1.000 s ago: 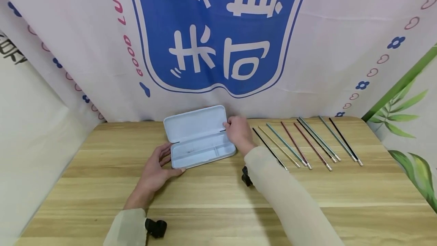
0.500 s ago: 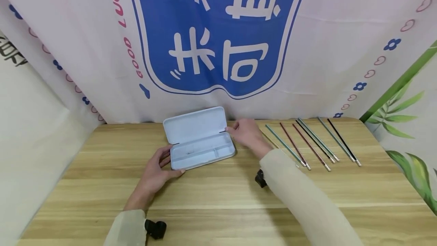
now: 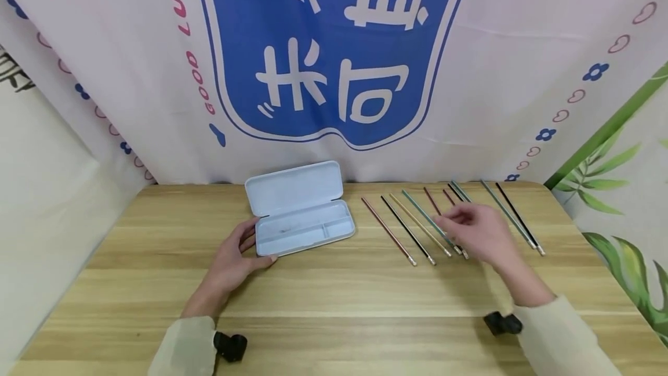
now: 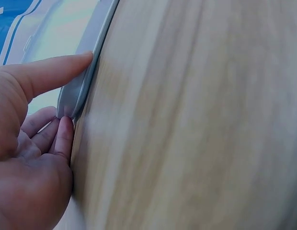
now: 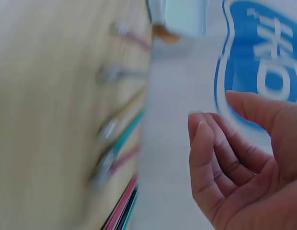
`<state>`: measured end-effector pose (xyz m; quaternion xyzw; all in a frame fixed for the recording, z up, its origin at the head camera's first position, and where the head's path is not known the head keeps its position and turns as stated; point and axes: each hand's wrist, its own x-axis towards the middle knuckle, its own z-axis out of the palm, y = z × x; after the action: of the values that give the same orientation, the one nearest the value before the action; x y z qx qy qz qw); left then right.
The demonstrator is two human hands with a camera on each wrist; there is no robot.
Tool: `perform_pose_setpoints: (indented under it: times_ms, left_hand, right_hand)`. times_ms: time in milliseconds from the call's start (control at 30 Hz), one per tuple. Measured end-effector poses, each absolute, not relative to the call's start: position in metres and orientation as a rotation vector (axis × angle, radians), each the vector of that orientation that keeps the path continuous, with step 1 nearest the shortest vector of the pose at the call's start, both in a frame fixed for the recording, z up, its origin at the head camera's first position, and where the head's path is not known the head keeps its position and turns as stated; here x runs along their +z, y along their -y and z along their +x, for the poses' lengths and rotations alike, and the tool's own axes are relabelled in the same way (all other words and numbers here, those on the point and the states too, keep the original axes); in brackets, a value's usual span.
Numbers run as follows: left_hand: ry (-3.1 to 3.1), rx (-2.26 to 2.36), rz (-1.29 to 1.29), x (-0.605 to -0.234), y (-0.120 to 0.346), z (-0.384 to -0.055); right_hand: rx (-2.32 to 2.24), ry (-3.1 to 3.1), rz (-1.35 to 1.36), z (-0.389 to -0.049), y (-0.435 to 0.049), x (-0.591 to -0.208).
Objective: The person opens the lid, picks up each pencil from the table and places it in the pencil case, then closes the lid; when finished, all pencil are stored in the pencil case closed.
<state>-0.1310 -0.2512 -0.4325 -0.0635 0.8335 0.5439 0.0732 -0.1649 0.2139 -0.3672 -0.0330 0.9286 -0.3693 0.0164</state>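
A light blue pencil case (image 3: 305, 241) lies with its lid (image 3: 294, 187) raised; its compartments hold no pencils. My left hand (image 3: 229, 263) grips the case's left end, thumb on the front edge and fingers at the side, as the left wrist view shows up close. Over the row of pencils hovers my right hand (image 3: 477, 234), fingers loosely bent. In the right wrist view nothing lies between its thumb and fingertips. A red pencil (image 3: 388, 231), a black pencil (image 3: 407, 230), a yellow pencil (image 3: 420, 224) and a teal pencil (image 3: 425, 216) lie nearest the case; the hand partly hides others.
Further right lie another teal pencil (image 3: 506, 212) and another black pencil (image 3: 519, 218). The wooden table (image 3: 334, 318) ends at the back against a hanging white cloth (image 3: 496, 103) with a blue emblem. A camera (image 3: 503, 324) sits on my right wrist.
My right hand has left the case's right end and moved right, over the pencils. The leftmost red pencil and the black one beside it are uncovered. The left hand stays on the case.
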Motion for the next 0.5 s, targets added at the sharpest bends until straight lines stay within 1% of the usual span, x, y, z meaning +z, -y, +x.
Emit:
perform_pose_setpoints:
  times_ms: [200, 500]
  left_hand:
    - [-2.505, 1.615, -0.183, -0.433, 0.250, -0.132]
    - [-2.517, 1.590, -0.198, -0.434, 0.249, -0.134]
  right_hand:
    - [-1.413, -2.793, 0.165, -0.147, -0.275, -0.388]
    - [-1.932, -2.467, 0.387, -0.143, -0.344, -0.415]
